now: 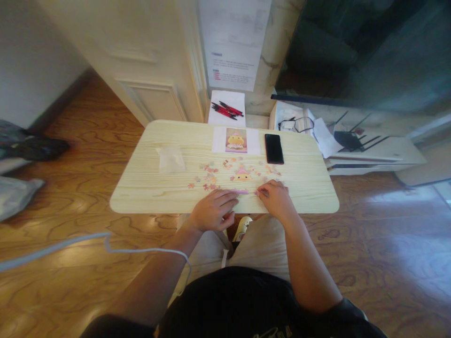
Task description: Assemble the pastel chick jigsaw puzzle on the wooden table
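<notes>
Black shirt (229, 300) and pale trousers (257, 244): nearest the lens, below the counter's near edge.

White cable (105, 245): over the floor, left of the counter, running toward the left arm.

Counter (148, 188): pale wood, rounded corners.

Left hand (213, 210): on the counter's near edge, fingers curled narrow, fingertips touching the left end of the pink strip (241, 191). Whether it grips anything cannot be told.

Right hand (276, 199): on the counter's near edge, fingers bunched narrow at the strip's right end. Grip cannot be told.

Pink strip: joined puzzle pieces, flat on the counter just inside its near edge, between the two hands.

Duck cluster (242, 174): part-joined pieces, mid-counter.

Loose pieces (209, 177): scattered mid-counter, some to either side of the cluster.

Picture card (236, 140): yellow duck, at the counter's far edge, centre.

Phone (274, 148): black, screen dark, far edge of the counter, right of centre.

Clear bag (171, 159): left part of the counter.

Pens (227, 110): red and black, on white paper beyond the counter's far edge.

Glasses (296, 124): on a low white shelf beyond the counter's far right corner.
</notes>
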Motion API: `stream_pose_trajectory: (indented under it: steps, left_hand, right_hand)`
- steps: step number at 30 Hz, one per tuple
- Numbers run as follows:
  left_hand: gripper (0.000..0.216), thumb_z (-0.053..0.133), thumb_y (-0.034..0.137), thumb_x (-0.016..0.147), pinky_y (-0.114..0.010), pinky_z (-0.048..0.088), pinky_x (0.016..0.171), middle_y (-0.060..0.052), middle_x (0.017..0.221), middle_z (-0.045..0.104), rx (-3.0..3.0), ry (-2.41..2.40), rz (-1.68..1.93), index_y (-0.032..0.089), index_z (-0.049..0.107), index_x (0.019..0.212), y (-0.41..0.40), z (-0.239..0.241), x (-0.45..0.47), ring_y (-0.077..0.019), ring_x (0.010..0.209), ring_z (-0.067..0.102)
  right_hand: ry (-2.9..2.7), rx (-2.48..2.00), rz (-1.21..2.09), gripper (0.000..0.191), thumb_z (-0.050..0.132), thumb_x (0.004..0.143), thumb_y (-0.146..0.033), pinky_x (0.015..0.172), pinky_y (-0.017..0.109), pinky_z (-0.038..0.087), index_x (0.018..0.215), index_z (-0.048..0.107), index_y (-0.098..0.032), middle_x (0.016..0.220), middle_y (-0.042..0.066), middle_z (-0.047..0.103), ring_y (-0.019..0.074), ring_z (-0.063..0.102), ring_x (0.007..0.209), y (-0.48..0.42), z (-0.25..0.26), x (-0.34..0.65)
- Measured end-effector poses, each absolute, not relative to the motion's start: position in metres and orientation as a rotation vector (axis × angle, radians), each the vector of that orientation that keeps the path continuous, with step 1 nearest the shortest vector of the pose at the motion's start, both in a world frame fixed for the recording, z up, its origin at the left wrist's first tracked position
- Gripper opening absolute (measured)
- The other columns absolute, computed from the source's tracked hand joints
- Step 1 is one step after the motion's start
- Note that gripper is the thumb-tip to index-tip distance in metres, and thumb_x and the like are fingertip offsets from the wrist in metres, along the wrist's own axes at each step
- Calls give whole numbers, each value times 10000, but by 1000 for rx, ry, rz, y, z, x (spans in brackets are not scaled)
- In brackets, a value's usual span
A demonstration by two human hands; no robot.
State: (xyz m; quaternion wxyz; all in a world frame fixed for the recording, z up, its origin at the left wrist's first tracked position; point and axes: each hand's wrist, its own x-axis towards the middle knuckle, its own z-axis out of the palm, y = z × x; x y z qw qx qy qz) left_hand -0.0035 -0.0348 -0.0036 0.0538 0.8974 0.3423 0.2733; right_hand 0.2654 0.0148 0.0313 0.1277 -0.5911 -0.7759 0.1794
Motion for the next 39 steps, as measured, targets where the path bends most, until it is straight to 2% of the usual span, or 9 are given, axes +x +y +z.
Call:
stream_pose_trajectory:
  steps: [16,29,39]
  left_hand:
    - [448,641,252,861,-491,551,1116,-159,1386,685,2714,1038,748,146,680,1295,-33,-1,-1,-316,1286,633]
    - [382,636,240,854,-500,562,1073,-128,1360,702,2682,1055,785,196,690,1229,-35,0,-2,-306,1231,656]
    - [340,640,233,851,-486,553,1098,-126,1365,706,2667,1025,772,196,700,1184,-34,-3,-3,-298,1277,648]
  right_hand:
    - [-2217,-1731,541,114,677,985,-291,954,397,398,1023,782,-265,1102,54,716,255,599,1121,10,29,262]
    - [-2208,-1671,564,123,678,982,-288,982,402,418,1047,779,-261,1119,60,715,253,612,1131,6,26,264]
    - [-2231,-1662,579,132,705,958,-265,992,420,422,1064,782,-265,1136,54,715,259,614,1147,6,26,268]
